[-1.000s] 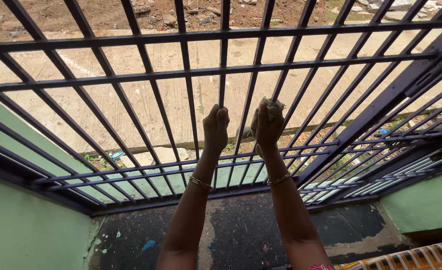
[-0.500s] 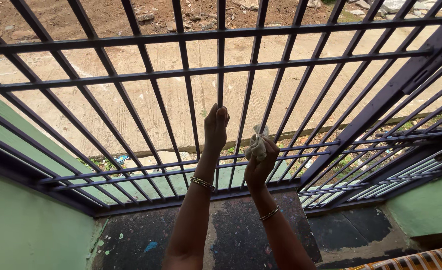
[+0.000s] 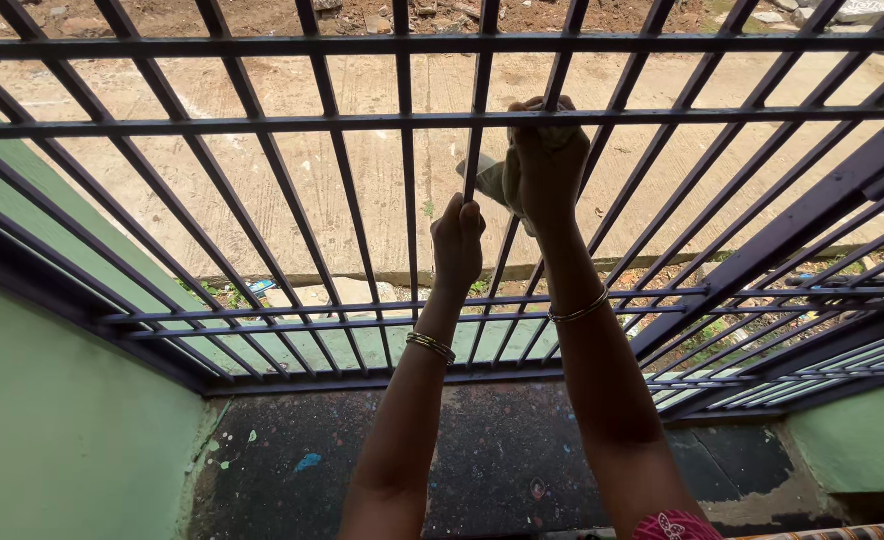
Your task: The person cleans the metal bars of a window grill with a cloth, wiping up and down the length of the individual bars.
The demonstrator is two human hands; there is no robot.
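Since half a second ago the right hand [image 3: 545,165] has climbed the vertical bar [image 3: 514,235] to just under the upper crossbar [image 3: 442,122]. Its fingers clench a pale cloth [image 3: 485,180], mostly hidden behind the hand. The left hand [image 3: 458,245], lower, grips a neighbouring bar.

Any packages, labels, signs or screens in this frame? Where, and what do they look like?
No signs, labels or screens in view.
Possible wrapper scrap: on the ground outside, beyond the dark metal grille, lower left; small, blue and white, too small to tell for sure.
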